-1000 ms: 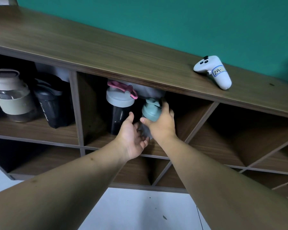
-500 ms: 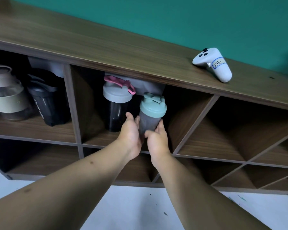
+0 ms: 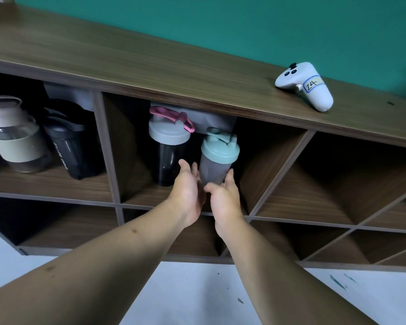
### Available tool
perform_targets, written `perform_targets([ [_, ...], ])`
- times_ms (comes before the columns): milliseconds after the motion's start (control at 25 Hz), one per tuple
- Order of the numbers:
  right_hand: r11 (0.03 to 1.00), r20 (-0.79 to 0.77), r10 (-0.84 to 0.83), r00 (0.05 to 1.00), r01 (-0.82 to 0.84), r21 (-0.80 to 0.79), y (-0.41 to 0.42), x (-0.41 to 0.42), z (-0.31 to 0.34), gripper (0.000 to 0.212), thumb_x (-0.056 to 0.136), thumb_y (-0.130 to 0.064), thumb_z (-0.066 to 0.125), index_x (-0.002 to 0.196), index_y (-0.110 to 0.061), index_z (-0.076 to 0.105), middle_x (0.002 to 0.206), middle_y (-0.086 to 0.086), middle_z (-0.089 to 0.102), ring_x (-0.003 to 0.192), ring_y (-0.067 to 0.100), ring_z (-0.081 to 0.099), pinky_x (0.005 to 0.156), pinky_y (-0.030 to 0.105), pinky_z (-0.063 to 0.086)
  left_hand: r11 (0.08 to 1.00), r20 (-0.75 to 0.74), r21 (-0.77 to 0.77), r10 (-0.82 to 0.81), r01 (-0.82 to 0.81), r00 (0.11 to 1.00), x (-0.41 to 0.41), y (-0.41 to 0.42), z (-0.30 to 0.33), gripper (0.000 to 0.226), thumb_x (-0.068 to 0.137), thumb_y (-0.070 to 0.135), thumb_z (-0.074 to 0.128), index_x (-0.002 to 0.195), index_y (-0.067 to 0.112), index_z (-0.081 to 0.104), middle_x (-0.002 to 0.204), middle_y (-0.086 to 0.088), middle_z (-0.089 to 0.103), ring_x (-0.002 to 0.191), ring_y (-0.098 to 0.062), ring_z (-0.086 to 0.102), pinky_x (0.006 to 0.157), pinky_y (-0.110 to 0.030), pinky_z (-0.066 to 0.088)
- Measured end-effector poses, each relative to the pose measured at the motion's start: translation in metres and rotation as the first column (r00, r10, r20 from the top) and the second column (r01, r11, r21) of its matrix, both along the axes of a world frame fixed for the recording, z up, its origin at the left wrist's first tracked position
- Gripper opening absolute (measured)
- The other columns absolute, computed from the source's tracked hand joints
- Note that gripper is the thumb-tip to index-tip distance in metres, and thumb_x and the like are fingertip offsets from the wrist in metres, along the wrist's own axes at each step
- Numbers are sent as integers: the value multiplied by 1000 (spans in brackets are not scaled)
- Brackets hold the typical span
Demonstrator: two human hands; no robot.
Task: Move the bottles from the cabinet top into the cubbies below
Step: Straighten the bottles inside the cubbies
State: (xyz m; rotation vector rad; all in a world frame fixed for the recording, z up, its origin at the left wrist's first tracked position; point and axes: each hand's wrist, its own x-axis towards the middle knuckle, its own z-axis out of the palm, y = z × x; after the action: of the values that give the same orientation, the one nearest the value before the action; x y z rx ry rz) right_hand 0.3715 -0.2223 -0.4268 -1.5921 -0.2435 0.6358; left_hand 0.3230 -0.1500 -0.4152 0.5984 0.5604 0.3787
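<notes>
Head view. Teal-lidded shaker bottle (image 3: 217, 158) upright in the middle cubby (image 3: 131, 146), just right of a grey-lidded shaker with pink loop (image 3: 168, 146). Left hand (image 3: 188, 191) loosely open, fingers spread beside the teal-lidded bottle's lower left; contact not clear, no closed grip. Right hand (image 3: 223, 195) half open, thumb and fingers cupped around the bottle's base at lower right; firm hold or light touch cannot be told. Left cubby (image 3: 45, 181) holding a cream-banded jug (image 3: 12, 139) and a black shaker (image 3: 68, 141). White controller (image 3: 305, 85) lying on cabinet top (image 3: 127, 59), well apart from both hands.
</notes>
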Motion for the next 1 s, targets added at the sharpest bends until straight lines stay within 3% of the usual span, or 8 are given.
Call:
perform_targets([
  [160, 978, 165, -175, 971, 191, -85, -8, -36, -1, 50, 86, -1, 58, 131, -23, 57, 108, -6, 69, 96, 8, 65, 86, 24, 51, 944, -201, 279, 239, -179, 950, -22, -7, -17, 66, 103, 62, 25, 147, 22, 53, 154, -2, 53, 139, -18, 48, 120, -40, 29],
  [240, 987, 217, -99, 971, 123, -100, -2, -50, -3, 49, 87, -1, 57, 132, -20, 59, 112, -4, 67, 103, 10, 64, 90, 24, 52, 849, -269, 466, 404, -249, 875, -37, -5, -17, 58, 103, 55, 29, 140, 21, 57, 144, -3, 59, 131, -20, 52, 117, -40, 33],
  [320, 997, 193, 36, 981, -21, -78, 19, -48, -5, 65, 85, 2, 57, 145, -22, 49, 129, -7, 59, 123, 11, 58, 98, 24, 48, 792, -282, 536, 495, -293, 822, -45, 9, -16, 55, 106, 48, 30, 149, 20, 49, 141, 2, 53, 132, -20, 48, 113, -36, 32],
  [440, 975, 179, 216, 960, -201, -99, 58, -39, -5, 94, 76, -4, 61, 156, -41, 27, 146, -13, 51, 134, 11, 50, 111, 37, 45, 842, -330, 450, 468, -299, 820, -44, 38, -15, 79, 94, 70, 24, 155, 23, 42, 153, -2, 50, 139, -24, 46, 118, -43, 31],
  [560, 960, 161, 263, 951, -241, -141, 78, -36, -12, 100, 73, -13, 63, 150, -59, 19, 147, -12, 57, 130, 14, 56, 108, 43, 47, 923, -248, 241, 358, -301, 900, -42, 52, -12, 77, 96, 73, 18, 148, 28, 53, 129, 5, 63, 129, -20, 53, 118, -42, 34],
  [640, 959, 153, 266, 952, -246, -139, 80, -35, -17, 103, 73, -9, 60, 150, -61, 15, 145, -12, 58, 124, 12, 59, 102, 36, 50, 942, -210, 211, 303, -259, 930, -42, 56, -15, 68, 102, 66, 17, 148, 31, 52, 113, 8, 65, 130, -19, 53, 115, -38, 34],
  [800, 960, 162, 276, 947, -262, -103, 78, -32, -23, 112, 66, -2, 52, 152, -59, 9, 147, -9, 56, 123, 14, 59, 95, 32, 49, 947, -180, 249, 249, -201, 952, -46, 61, -23, 66, 103, 65, 13, 156, 37, 39, 132, 12, 57, 142, -16, 44, 109, -35, 32],
  [1000, 958, 152, 280, 948, -265, -110, 72, -35, -16, 116, 64, -2, 53, 154, -56, 3, 152, -10, 48, 129, 14, 52, 103, 35, 45, 943, -146, 264, 246, -202, 958, -49, 57, -19, 62, 105, 61, 15, 152, 33, 46, 109, 16, 64, 125, -12, 52, 103, -32, 36],
])
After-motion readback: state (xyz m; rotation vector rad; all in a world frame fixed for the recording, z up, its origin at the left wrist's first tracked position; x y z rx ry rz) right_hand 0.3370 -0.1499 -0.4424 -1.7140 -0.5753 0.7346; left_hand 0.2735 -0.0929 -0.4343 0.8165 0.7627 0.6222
